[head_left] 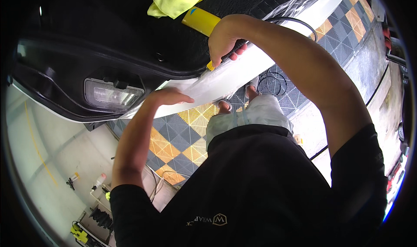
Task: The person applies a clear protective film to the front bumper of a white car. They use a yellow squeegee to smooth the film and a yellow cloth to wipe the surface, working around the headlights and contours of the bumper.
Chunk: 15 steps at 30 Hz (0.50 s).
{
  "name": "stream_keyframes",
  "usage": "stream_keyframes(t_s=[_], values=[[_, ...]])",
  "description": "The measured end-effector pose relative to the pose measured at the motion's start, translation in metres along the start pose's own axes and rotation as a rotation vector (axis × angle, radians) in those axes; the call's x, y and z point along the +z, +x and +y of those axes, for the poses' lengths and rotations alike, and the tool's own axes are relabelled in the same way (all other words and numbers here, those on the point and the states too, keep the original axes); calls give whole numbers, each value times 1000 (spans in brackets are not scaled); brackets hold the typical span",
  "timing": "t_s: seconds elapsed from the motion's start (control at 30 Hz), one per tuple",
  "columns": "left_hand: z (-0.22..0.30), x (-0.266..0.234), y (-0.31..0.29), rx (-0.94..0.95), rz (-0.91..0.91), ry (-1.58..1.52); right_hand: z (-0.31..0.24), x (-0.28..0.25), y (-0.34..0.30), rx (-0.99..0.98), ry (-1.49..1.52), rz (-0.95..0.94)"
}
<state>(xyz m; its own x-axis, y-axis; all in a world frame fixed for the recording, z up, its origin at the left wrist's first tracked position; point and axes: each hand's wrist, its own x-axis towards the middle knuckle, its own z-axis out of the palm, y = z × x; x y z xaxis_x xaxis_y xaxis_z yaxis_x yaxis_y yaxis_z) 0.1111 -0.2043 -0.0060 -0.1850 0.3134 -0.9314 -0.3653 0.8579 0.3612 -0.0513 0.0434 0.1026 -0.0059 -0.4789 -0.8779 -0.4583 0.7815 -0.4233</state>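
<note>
My right hand [226,41] is bent over the white car panel [204,88], its fingers curled round a small yellow tool [210,66]. Only the tool's end shows, at the seam between the white panel and the black trim, so its kind is unclear. Clear film appears to lie on the panel, wrinkled and bunched at the far upper right. Farther left, my left hand [170,96] rests on the panel's edge with fingers stretched out, holding nothing. Just behind my right hand lies a yellow cylindrical container [201,21].
A yellow-green cloth [176,1] lies on the black interior lining. At the left is a clear lamp [114,94] in the black trim. A dark cable [297,20] loops beyond my right forearm. Below, the floor has grey and orange tiles [178,132]. Spray bottles [100,180] stand lower left.
</note>
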Motion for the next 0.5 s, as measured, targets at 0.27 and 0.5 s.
stream_keyframes(t_s=[0.27,0.5], values=[[20,-6,3,-27,-40,162,11,5,-1,28,8,-1],[48,16,47,211,-41,-230,-3,0,-9,52,3,-16]])
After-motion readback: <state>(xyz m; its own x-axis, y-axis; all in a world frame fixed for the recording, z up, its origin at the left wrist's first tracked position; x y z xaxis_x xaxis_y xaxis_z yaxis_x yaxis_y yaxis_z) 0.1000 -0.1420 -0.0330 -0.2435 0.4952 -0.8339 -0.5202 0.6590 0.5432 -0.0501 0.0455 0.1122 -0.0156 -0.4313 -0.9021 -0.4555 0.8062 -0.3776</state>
